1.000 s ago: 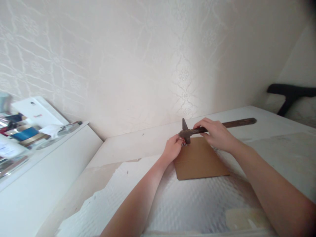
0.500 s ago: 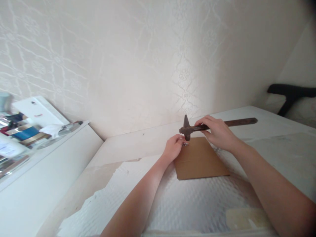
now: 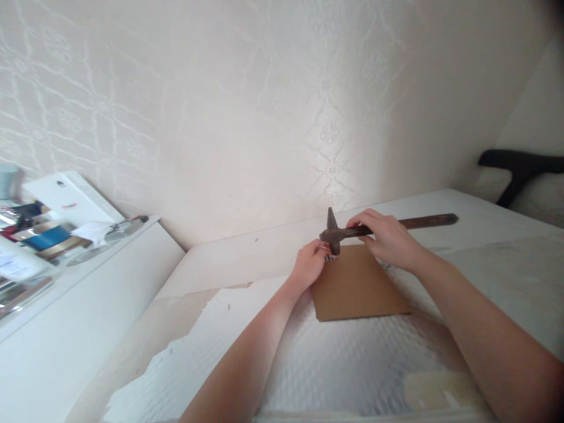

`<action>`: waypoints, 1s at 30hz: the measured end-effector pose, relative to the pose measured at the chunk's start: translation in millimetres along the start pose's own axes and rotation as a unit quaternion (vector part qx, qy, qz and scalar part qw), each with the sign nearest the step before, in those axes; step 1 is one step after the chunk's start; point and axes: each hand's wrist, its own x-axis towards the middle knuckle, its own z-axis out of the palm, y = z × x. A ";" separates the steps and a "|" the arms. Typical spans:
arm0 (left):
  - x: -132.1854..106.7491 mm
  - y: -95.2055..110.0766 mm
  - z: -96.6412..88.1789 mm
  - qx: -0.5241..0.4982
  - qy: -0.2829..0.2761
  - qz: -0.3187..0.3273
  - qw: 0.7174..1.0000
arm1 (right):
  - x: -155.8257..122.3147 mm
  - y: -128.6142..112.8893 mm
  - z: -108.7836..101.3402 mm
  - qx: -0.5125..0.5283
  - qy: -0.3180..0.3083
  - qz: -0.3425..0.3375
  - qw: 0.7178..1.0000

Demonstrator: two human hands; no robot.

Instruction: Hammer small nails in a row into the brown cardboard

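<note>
My right hand [image 3: 382,235] is closed around the wooden handle of a hammer [image 3: 337,234], gripping it close to the head. The dark metal head hangs just over the far left corner of a brown cardboard sheet [image 3: 361,288]. At that corner my left hand [image 3: 309,262] has its fingers pinched on a thin pale thing that looks like a nail [image 3: 324,247], partly hidden by the fingertips and the hammer. Beside those fingers, several small metal nails [image 3: 329,258] stand in a short row on the cardboard.
Under the cardboard lies a white quilted sheet [image 3: 194,346] with torn edges on a white table [image 3: 247,249]. A white cabinet [image 3: 110,282] on the left carries books, a white box [image 3: 74,197] and blurred small items. A black chair part [image 3: 515,167] is at the right.
The hammer head has come down slightly toward the cardboard and my left fingertips. My left hand and the cardboard stay in place.
</note>
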 end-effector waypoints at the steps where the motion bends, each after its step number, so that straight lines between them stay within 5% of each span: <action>1: 0.2 0.2 -0.1 0.005 0.001 -0.003 1.000 | -0.1 0.1 0.2 0.000 -0.006 -0.004 1.000; 30: 0.1 -1.6 -0.9 -0.006 -0.002 0.005 1.000 | 0.1 -1.8 0.0 0.014 0.003 0.012 1.000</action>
